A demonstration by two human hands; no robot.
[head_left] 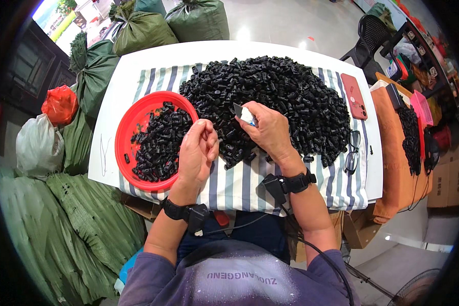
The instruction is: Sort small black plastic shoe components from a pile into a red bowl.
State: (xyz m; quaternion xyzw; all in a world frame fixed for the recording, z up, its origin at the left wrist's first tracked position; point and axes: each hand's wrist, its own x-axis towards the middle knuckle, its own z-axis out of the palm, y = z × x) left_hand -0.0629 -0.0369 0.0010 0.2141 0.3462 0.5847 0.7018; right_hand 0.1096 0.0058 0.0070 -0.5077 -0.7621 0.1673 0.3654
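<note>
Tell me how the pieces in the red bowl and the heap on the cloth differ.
The heap is far larger than the bowl's pieces. The heap spreads loose over the striped cloth, while the bowl's pieces sit inside the bowl. The heap lies to the right of the bowl's pieces. Both consist of small black pieces.

"State the type of premises."

"Viewing remotely, I record a small workshop. On the white table (158, 55) lies a large heap of small black parts (280, 86), with a red basin (125, 127) holding more of them."

"Supporting evidence?"

"I note stuffed green sacks (201, 23) beyond the table's far edge and down its left side, in bulk quantity. Right of the table I find a black chair (370, 35), a cluttered black rack (422, 52) and cardboard boxes (446, 186)."
</note>
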